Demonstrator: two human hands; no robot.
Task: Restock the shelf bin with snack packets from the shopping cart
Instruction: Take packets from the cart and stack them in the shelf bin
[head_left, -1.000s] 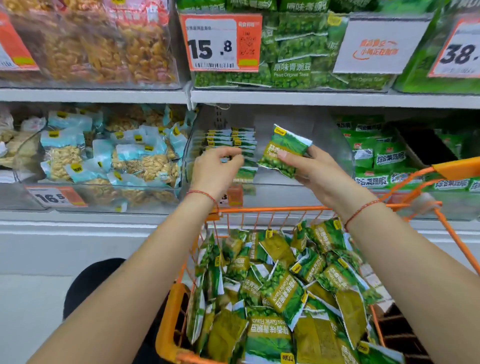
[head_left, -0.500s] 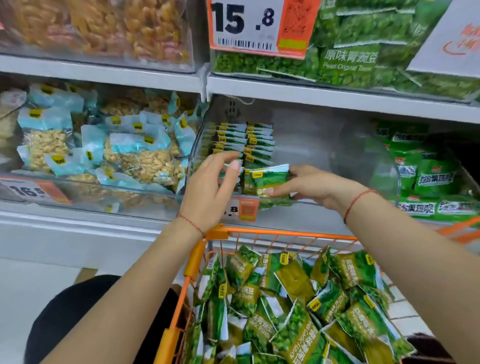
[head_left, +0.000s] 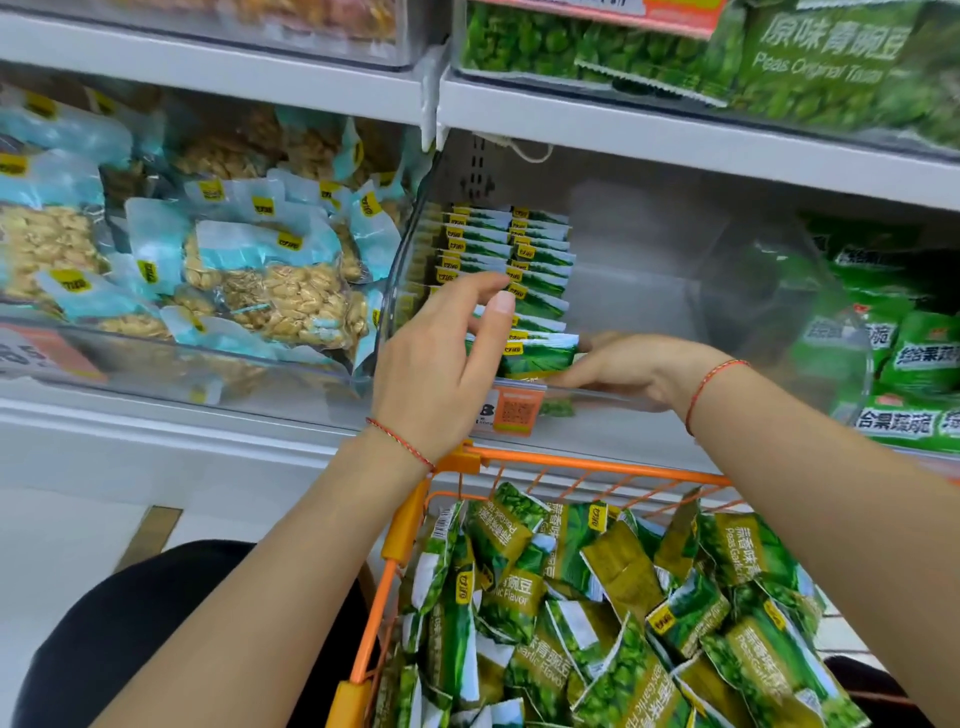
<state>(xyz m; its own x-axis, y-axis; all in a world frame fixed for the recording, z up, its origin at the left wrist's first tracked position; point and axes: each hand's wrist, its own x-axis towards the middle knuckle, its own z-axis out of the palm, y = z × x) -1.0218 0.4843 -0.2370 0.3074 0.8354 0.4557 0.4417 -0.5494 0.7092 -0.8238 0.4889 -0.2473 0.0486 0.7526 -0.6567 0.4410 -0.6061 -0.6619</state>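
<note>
Since a moment ago, right hand (head_left: 623, 366) has lowered its green packet (head_left: 537, 353) into the clear bin (head_left: 675, 291), seemingly pinching it to extend the row; left hand (head_left: 441, 364) hovers beside, fingers loosely spread.

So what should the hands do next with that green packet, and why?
Probably let go and pull the right hand back. The packet already stands at the front of the row inside the bin, while the left hand hovers open. The cart holds many more.
</note>
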